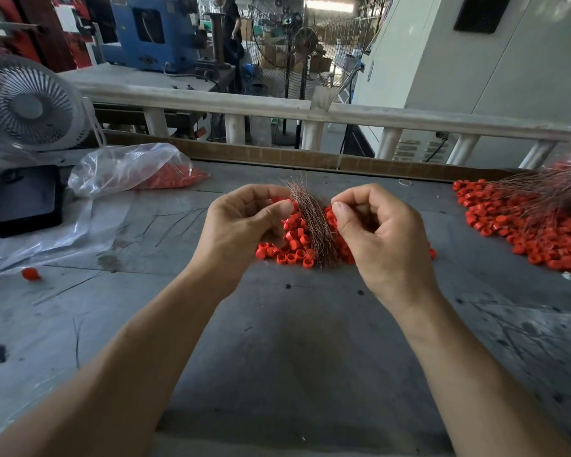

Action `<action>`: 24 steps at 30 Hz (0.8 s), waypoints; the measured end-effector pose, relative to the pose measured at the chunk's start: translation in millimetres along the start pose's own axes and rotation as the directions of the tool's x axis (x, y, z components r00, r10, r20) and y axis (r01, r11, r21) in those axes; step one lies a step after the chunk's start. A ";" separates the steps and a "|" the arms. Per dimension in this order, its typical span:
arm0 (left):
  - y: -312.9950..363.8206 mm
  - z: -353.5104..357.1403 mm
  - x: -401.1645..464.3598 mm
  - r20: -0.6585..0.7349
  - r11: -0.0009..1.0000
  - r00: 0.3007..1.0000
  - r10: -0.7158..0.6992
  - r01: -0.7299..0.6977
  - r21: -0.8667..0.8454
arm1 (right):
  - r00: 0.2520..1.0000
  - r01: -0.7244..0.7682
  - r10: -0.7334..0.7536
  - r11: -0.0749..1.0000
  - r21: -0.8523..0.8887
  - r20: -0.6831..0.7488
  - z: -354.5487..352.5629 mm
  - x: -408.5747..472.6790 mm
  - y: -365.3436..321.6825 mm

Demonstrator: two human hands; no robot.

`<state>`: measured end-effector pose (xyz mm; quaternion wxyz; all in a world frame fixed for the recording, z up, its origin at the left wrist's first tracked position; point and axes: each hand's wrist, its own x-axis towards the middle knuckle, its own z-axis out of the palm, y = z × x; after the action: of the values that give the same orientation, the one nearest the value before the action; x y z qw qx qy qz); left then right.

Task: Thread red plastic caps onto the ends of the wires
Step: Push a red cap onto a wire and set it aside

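- Holding a red plastic cap [285, 205] between thumb and curled fingers, the left hand [244, 222] sits just left of a bundle of thin copper-coloured wires [314, 222]; the cap is almost touching the bundle's upper left edge.
- The bundle runs with its long axis away from the person, its frayed tips fanning out beyond both hands and its lower end resting among the loose caps; it lies between the two hands, near to each.
- The right hand [373, 232] has thumb and forefinger pinched together at the bundle's right edge, apparently on a single strand; the strand itself is too fine to make out.
- My reading: the next move turns on bringing one wire end sideways to the cap's opening, so the cap hand, to the left of the wires, and the pinching hand, to their right, must meet across the bundle.
- Under and beyond the hands lies a pile of loose red caps [290, 249] on the grey worktable [277, 341].
- Well to the right of the right hand is a heap of capped wires [524, 222]; far left of the left hand are a clear plastic bag of caps [132, 169], a black phone [27, 199] and a white fan [27, 103].
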<state>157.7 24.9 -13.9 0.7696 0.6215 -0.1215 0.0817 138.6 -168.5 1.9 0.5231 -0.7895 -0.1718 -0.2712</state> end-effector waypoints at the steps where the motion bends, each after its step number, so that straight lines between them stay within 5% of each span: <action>1: -1.0 0.1 0.4 0.018 1.000 1.000 -0.007 0.007 -0.011 | 1.000 -0.003 0.003 1.000 0.024 -0.012 -0.2 -0.3 -0.7; 14: -2.8 11.1 -7.3 0.142 0.996 0.990 0.007 -0.020 0.086 | 0.998 -0.055 0.047 0.986 0.160 0.050 3.8 -4.1 2.1; 24: 1.1 18.2 -11.2 0.099 0.997 0.995 -0.009 0.001 0.079 | 0.984 -0.160 0.140 0.964 0.212 0.106 7.0 -5.5 5.0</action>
<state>145.1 7.6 -12.4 0.7377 0.6550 -0.1546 0.0534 138.8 -164.0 -7.3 0.6181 -0.7488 -0.1640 -0.1742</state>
